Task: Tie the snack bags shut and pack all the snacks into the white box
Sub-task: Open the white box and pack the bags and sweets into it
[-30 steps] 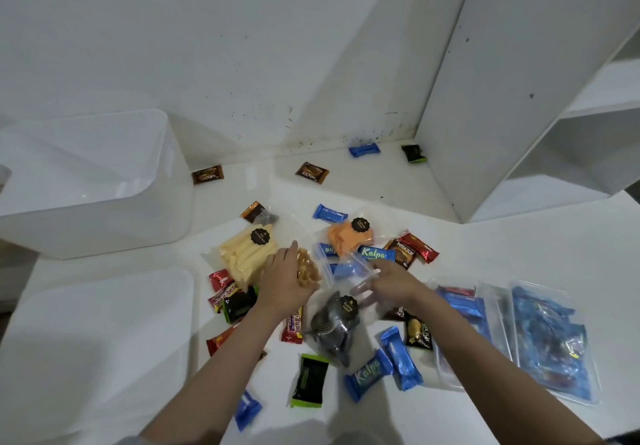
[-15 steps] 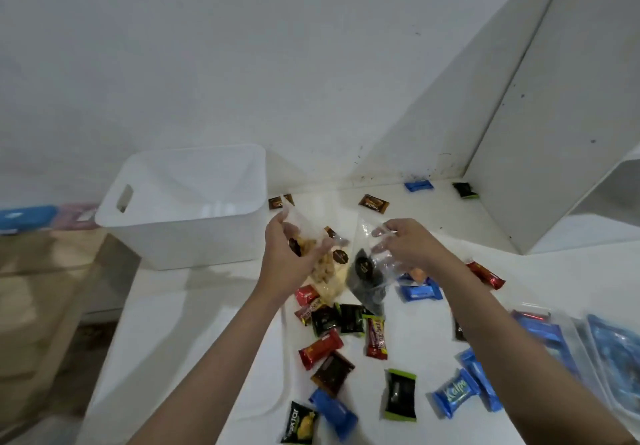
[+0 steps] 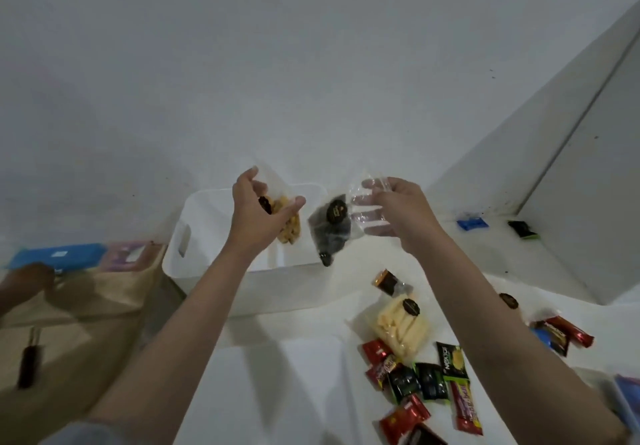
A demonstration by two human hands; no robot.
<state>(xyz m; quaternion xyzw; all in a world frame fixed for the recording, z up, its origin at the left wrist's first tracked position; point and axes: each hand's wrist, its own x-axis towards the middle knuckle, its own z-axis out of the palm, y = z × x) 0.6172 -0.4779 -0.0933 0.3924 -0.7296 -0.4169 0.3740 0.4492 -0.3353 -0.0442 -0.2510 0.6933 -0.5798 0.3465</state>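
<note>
From the head camera, the left hand [image 3: 258, 216] is raised over the open white plastic box [image 3: 207, 237], its fingers curled round a clear plastic bag of pale yellow-brown snack pieces [image 3: 289, 225]; that bag hangs downward from the fingers, long axis near vertical, its empty top sticking up above the thumb. The right hand [image 3: 398, 212] pinches the crinkled clear top of a second clear plastic bag holding dark grey-black snacks [image 3: 329, 233], which slants down and to the left from the fingertips, its round black label facing the camera, its lower end over the box's near right rim. The two bags are just beside each other, apart. Below the right wrist, on the white table [image 3: 311, 375], lies a clear bag of pale yellow stick snacks [image 3: 401, 327], among small glossy wrapped sweets in red, black and green [image 3: 415, 385].
</note>
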